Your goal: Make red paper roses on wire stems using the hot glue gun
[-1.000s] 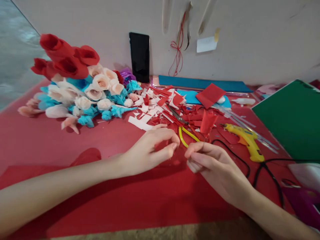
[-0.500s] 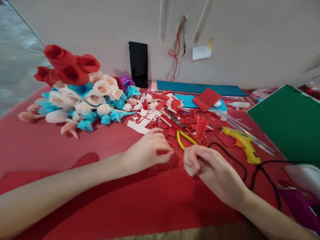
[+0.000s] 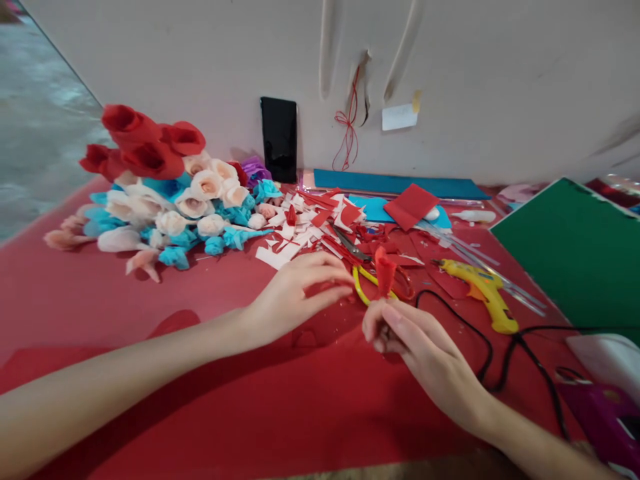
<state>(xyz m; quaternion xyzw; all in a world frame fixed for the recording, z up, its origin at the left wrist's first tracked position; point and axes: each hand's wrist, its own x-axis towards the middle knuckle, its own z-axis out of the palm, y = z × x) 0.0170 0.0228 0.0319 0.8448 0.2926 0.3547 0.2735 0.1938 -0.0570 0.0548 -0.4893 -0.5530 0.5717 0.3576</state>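
Observation:
Between thumb and fingers, my right hand [image 3: 420, 343] pinches the base of a small red paper flower [image 3: 385, 272], which stands upright above the fingertips. My left hand [image 3: 305, 290] is just to the left, fingers stretched out and apart from the thumb, with nothing in it. Its fingertips point at the flower without touching it. Scissors with yellow handles [image 3: 363, 283] lie behind the two hands, partly hidden by the right one. Beyond the left hand spreads a heap of red and white paper scraps [image 3: 305, 223].
Several red, cream and blue paper flowers [image 3: 195, 200] are piled at the left. A phone [image 3: 279, 140] leans on the wall. At the right are a yellow glue gun [image 3: 483, 287] with a black cord [image 3: 473, 327], clear glue sticks [image 3: 515, 290] and a green board [image 3: 575, 253].
My right hand has turned slightly, and the red flower has shifted left and down with it. The left hand's fingers have opened and reached a little to the right.

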